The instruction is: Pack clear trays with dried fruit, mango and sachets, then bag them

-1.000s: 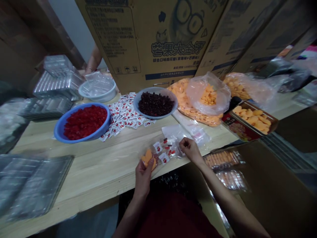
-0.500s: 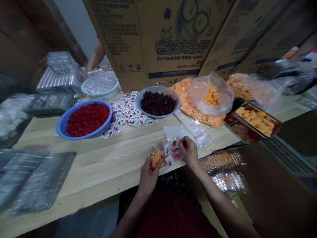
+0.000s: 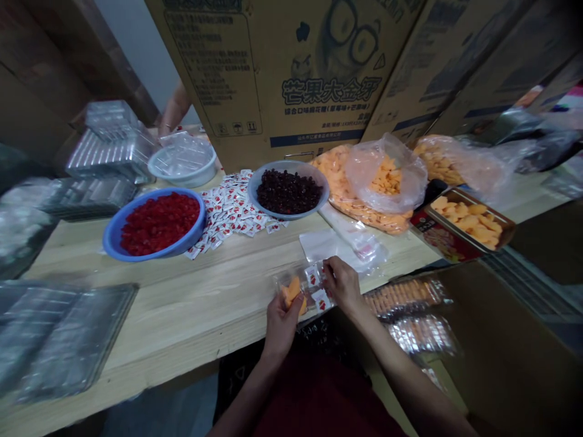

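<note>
My left hand (image 3: 279,325) is closed on the left end of a clear plastic tray (image 3: 306,287), thumb over the orange candy pieces (image 3: 290,289) in its end compartment. Two small white sachets (image 3: 321,300) with red print lie in the tray's middle. At its right end, the curled fingers of my right hand (image 3: 342,281) are drawn together, hiding most of that part. What the fingertips pinch cannot be made out. Clear plastic bags (image 3: 359,237) lie flat on the table just beyond the tray.
Across the table (image 3: 182,315) are a blue basin of red candies (image 3: 157,223), loose sachets (image 3: 230,209), a bowl of dark candies (image 3: 289,191), bagged orange candies (image 3: 387,182) and a tin (image 3: 437,237). Empty trays (image 3: 77,340) lie left. A carton (image 3: 501,340) with filled packs stands right. Behind, another person's hand (image 3: 170,115) shows.
The tray has tilted and shifted slightly right with my left hand. My right hand has moved a little left and down, covering the red and dark pieces seen before.
</note>
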{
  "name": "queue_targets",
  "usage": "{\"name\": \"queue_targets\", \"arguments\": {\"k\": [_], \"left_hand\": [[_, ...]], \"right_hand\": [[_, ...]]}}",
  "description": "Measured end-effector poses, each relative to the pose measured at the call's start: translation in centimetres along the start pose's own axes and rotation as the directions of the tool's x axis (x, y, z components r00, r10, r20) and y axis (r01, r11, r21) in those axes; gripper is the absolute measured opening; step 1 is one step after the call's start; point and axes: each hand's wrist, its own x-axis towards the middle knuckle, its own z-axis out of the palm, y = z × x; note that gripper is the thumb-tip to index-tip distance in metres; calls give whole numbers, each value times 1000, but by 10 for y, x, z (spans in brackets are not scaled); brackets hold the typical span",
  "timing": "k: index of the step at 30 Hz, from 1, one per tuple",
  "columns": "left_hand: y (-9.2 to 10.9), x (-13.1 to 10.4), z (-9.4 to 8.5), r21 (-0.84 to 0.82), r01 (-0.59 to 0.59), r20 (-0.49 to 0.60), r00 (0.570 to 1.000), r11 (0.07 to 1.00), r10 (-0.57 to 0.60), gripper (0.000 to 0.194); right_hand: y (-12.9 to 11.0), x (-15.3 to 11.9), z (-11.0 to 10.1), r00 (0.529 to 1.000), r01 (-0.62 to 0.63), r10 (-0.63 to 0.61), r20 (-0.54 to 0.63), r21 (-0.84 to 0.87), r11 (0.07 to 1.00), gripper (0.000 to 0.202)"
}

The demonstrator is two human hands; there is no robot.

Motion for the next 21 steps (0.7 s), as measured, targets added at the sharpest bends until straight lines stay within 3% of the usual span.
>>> {"name": "queue_targets", "arguments": {"k": [4, 7, 12, 17, 21], "left_hand": [[-7, -2, 7, -233, 134, -15, 990, 963, -142, 45], [-10, -3, 9, -306, 179, -14, 981, 935, -193, 44], [-11, -2, 19, -333, 161, 7, 986, 929, -169, 43], [-11, 1, 44, -319, 70, 4, 997, 945, -73, 35], [-3, 1, 51, -279, 15, -18, 1000, 960, -21, 34]], "right_hand": [[-1, -12, 1, 998, -4, 0, 60, 56, 998, 18], [13, -28, -4, 998, -25, 29, 54, -82, 996, 22], [26, -56, -17, 996, -82, 87, 12, -216, 973, 19], [-9, -60, -18, 998, -14, 23, 58, -143, 990, 22], [-15, -47, -17, 992, -107, 103, -74, -49, 993, 20]]}}
